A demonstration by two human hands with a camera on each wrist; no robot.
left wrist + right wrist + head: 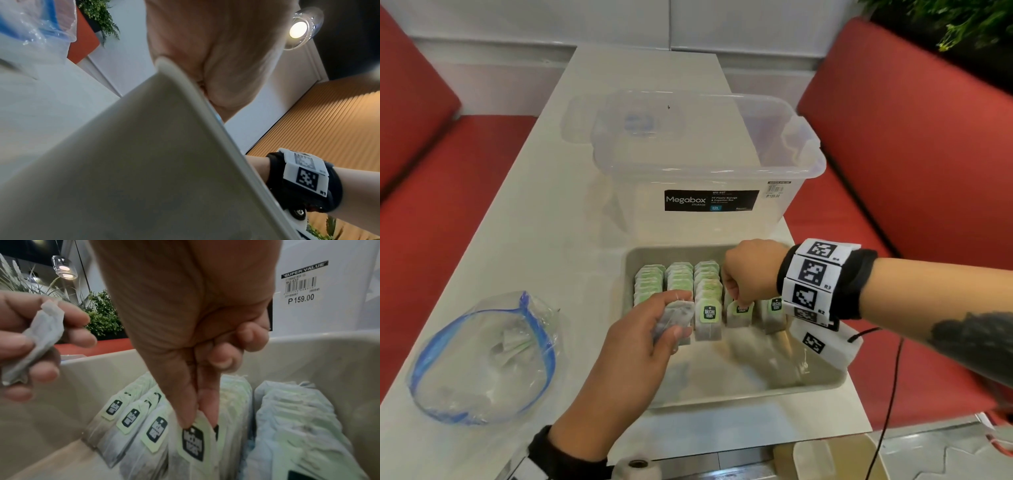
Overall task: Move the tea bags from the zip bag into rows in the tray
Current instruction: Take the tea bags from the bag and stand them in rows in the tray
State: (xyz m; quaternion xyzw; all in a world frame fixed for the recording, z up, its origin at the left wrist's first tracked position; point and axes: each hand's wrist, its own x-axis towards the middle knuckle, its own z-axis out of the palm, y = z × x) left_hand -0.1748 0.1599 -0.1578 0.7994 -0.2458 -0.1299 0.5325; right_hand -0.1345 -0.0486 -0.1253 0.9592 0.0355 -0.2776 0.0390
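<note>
On the white table (pixel 558 192), right hand (pixel 750 270) pinches a tea bag (pixel 738 313) in the tray (pixel 756 387); left hand (pixel 640 342) grips several bags (pixel 676 317)

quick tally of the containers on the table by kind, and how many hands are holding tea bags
Zip bag: 1, with some tea bags inside
Tray: 1, with rows of tea bags
Clear storage box: 1
Hands holding tea bags: 2, the left hand grips a bunch, the right hand pinches one in the tray
Total: 3 containers, 2 hands
</note>
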